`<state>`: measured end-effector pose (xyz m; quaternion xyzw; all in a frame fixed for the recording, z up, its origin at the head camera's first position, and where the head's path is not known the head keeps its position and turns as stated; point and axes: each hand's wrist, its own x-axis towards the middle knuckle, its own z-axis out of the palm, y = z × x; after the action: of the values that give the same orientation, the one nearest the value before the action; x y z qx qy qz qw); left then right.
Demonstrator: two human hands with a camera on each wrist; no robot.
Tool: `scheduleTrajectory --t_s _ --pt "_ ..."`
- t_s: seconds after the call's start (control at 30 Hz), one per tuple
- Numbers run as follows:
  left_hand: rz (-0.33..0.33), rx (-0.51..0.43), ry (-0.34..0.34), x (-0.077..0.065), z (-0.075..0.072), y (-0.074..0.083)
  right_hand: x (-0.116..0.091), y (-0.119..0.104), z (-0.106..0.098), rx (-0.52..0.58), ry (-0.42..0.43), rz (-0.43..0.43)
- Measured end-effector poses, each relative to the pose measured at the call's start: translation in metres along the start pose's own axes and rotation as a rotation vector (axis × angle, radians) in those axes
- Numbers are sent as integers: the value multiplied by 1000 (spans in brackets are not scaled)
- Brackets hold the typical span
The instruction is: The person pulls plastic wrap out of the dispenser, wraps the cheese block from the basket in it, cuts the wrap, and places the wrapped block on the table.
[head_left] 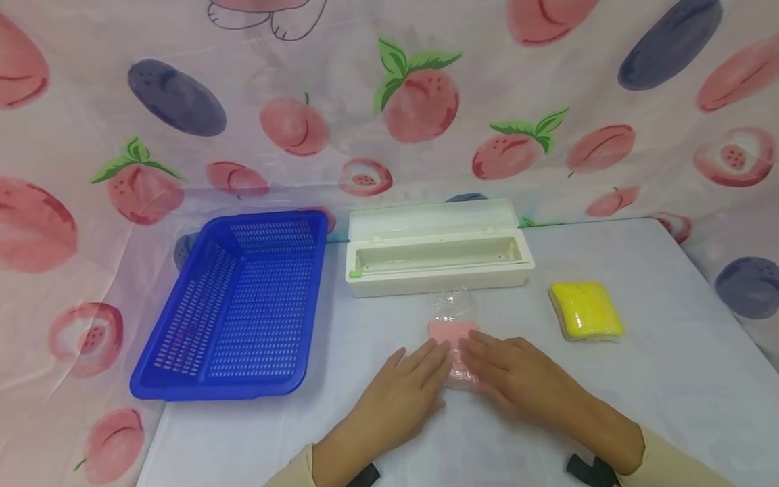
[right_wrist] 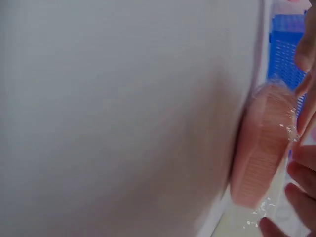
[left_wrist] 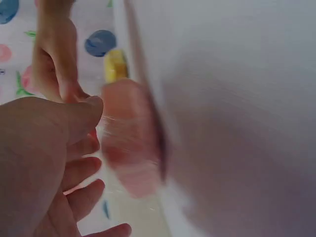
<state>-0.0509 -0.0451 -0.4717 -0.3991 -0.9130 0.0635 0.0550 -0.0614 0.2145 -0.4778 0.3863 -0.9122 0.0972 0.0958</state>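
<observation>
A pink slab in a clear plastic wrapper (head_left: 453, 330) lies flat on the white table, its loose wrapper end pointing toward the box. My left hand (head_left: 404, 389) rests on its left side with fingers extended. From the right, my right hand (head_left: 517, 379) touches its other side, fingers also straight. Seen from the left wrist, the pink slab (left_wrist: 129, 138) is thick and rounded, beside the left hand's spread fingers. The right wrist view shows the slab (right_wrist: 264, 145) edge-on with shiny film over it; most of the right hand is cut off there.
A blue perforated basket (head_left: 298, 389) stands at the left. Behind the hands is a long white box (head_left: 438, 279), its lid tipped back. A yellow wrapped packet (head_left: 585, 311) lies to the right on the white table (head_left: 688, 379). Fruit-print cloth hangs behind.
</observation>
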Motion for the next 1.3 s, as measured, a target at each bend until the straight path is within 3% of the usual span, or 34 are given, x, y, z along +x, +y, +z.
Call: scheduleTrajectory --t_s 0.1,0.23,0.63,0.77,0.97,1.1,1.3 --pt "7 1 -35 -2 5 -1 -4 -1 2 -46 -71 -57" --pt "17 -19 -30 0 10 -3 -5 -2 5 -62 -149 -34" --pt "20 -77 -99 8 9 -9 -4 -2 8 -36 -226 4" --pt "43 -84 -36 13 5 -16 -3 0 4 31 -246 26" --pt "29 -193 58 25 8 -25 -4 5 -10 212 -176 133" --pt "0 -216 79 29 10 -25 -9 9 -15 212 -145 174" --pt "-37 -168 134 31 9 -21 -13 10 -18 212 -150 218"
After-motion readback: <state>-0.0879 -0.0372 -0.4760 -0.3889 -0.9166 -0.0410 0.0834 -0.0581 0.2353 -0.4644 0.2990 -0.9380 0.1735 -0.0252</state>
